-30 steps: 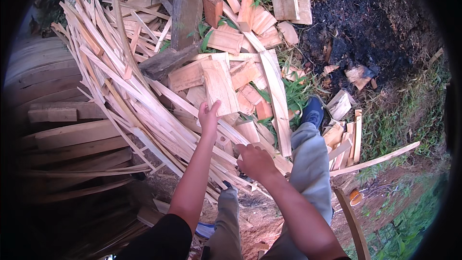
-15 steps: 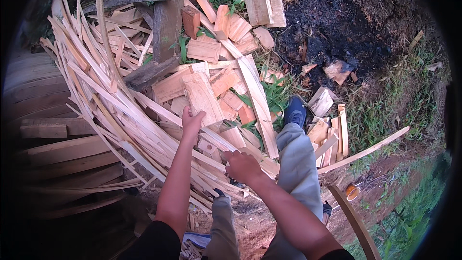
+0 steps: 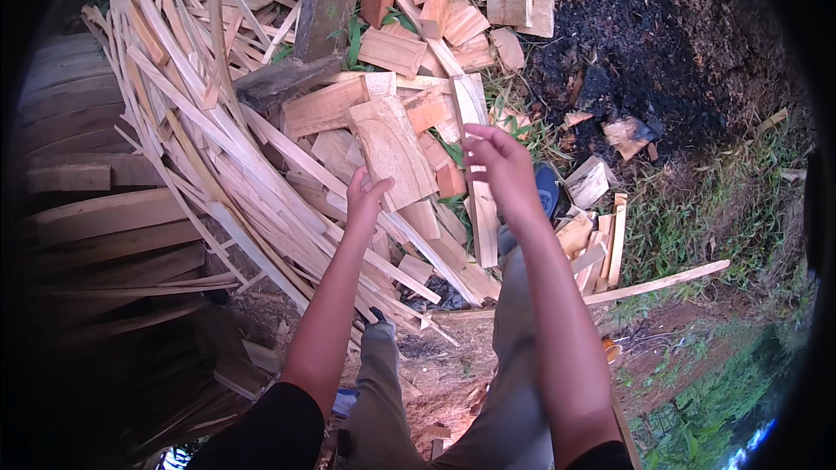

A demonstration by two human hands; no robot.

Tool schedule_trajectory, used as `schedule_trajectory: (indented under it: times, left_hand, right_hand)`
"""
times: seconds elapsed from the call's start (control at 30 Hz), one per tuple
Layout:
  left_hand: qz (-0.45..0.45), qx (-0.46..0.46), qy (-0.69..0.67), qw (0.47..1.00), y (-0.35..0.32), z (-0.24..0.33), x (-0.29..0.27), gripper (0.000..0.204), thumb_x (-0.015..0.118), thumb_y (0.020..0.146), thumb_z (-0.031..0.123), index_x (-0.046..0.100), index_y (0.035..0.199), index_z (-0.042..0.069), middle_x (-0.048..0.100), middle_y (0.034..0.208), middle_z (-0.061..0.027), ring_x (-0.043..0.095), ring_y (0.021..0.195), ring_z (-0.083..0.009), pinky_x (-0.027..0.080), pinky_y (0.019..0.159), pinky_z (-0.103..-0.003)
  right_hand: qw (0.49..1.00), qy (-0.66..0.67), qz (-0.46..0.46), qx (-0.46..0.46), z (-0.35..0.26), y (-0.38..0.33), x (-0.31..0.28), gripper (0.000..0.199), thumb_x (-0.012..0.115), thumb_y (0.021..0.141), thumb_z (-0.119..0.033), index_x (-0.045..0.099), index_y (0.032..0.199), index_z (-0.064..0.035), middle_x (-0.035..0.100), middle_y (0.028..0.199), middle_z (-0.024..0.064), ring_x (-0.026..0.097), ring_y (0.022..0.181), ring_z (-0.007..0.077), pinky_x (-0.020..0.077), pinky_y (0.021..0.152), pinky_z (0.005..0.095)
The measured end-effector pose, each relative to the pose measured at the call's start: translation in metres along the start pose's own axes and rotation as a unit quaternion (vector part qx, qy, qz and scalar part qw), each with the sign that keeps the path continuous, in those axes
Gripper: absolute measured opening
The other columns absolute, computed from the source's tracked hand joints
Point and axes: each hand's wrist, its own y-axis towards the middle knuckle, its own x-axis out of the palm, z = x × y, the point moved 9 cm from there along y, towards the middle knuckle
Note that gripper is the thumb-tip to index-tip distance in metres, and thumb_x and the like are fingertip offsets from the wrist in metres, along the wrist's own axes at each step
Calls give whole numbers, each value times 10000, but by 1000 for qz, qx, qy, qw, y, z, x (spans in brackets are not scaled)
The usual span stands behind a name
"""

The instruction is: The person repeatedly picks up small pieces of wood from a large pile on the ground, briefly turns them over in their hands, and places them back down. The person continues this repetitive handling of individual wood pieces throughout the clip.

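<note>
My left hand [image 3: 367, 198] grips the lower corner of a flat, pale wood block [image 3: 392, 150], thumb on its near edge. Visible grain curves across the block's face, and it lies tilted over other offcuts. My right hand [image 3: 501, 165] is raised to the right of the block, fingers apart and slightly bent, with nothing seen in it. Behind that hand runs a long narrow plank [image 3: 484, 231], partly covered by the fingers; whether they touch it I cannot tell.
Long thin wood strips [image 3: 235, 174] sweep along the left. Dark stacked boards [image 3: 113, 226] stand beyond them. A weathered post [image 3: 326, 9] rises at the back. Charred ground [image 3: 610, 43] lies far right, with grass [image 3: 697, 200] nearer. My shoe [image 3: 546, 187] is beside small offcuts [image 3: 596, 244].
My right hand has left the strips near my legs, moved up and forward, and opened. My left hand stays at the block's corner. The view has shifted somewhat.
</note>
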Motion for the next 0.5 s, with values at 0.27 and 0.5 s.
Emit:
schedule_trajectory:
  times: [0.27, 0.5]
  left_hand:
    - [-20, -29, -83, 996, -9, -31, 25, 500, 713, 899, 143, 483, 1343, 143, 676, 1176, -70, 625, 1069, -144, 481, 857, -316]
    - [31, -77, -135, 987, -31, -65, 50, 464, 727, 882, 127, 490, 1281, 143, 699, 1131, -49, 625, 987, -110, 453, 762, -284]
  right_hand:
    - [884, -353, 268, -150, -83, 239, -123, 570, 730, 826, -315, 626, 1236, 68, 708, 1062, 260, 682, 1047, 373, 515, 933, 405]
    - [845, -397, 350, -85, -92, 286, -87, 854, 832, 743, -322, 353, 1344, 49, 450, 1338, 309, 425, 1301, 448, 411, 1086, 493]
